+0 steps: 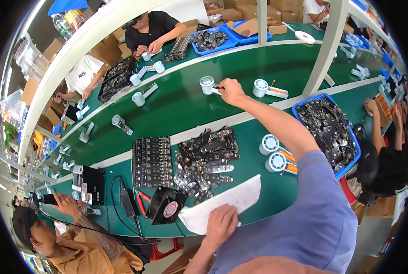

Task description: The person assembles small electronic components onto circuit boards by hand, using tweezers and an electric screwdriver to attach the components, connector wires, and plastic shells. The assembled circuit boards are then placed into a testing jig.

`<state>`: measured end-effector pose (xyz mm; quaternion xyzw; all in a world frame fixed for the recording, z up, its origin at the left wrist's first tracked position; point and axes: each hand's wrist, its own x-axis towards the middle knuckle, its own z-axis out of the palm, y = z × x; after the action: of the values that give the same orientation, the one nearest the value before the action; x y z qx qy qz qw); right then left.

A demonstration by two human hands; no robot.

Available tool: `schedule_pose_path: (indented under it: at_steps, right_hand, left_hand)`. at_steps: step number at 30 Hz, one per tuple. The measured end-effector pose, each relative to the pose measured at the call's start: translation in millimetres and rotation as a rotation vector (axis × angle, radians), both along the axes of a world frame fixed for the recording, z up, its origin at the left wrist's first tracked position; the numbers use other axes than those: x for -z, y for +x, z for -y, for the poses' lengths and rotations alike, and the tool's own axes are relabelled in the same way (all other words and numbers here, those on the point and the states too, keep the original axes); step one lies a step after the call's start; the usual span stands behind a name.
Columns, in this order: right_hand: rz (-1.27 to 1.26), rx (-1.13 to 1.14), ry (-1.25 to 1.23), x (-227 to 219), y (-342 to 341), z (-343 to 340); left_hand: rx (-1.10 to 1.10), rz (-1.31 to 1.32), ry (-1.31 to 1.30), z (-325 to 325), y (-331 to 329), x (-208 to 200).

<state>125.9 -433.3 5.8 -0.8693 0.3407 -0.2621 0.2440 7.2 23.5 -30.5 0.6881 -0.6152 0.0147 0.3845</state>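
My right hand [232,92] reaches across to the green conveyor belt, fingers closed at the handle of a light-blue handheld fan [207,85]. A small black circuit board [217,86] shows at the fingertips, against that handle. On a white sheet [245,196] at the near edge of the bench lies my left hand [222,223], fingers loosely bent and holding nothing visible. Beyond the sheet are a loose heap of black circuit boards [208,148] and a neat stack of them [152,162]. Two more handheld fans [270,144] with orange in their handles lie near my right arm.
A blue bin [356,157] full of boards stands at the right. Left of the sheet sits a black square cooling fan [165,205]. Another fan [261,88] lies on the belt [176,100]. A white post [327,55] rises beyond the bin. Co-workers sit around.
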Motion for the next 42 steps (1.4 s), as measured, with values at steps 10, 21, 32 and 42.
schedule_pose_path:
  at_steps: [10, 21, 32, 42]
  right_hand:
    - [-0.097, -0.008, 0.014, 32.7, 45.1, 24.1]
    - [0.060, 0.029, -0.154, -32.9, -133.7, 64.5]
    - [-0.442, -0.014, -0.218, 8.9, -198.8, 83.8]
    - [-0.269, 0.403, -0.053, 16.0, -110.9, 137.2]
  left_hand:
    - [-0.043, -0.008, 0.025, 4.3, -5.0, 0.0]
    - [-0.068, 0.055, -0.002, 5.3, -5.0, -2.7]
    - [-0.116, 0.087, -0.012, 6.3, -9.4, 2.5]
    - [-0.125, 0.090, 0.036, 4.8, -9.7, 0.7]
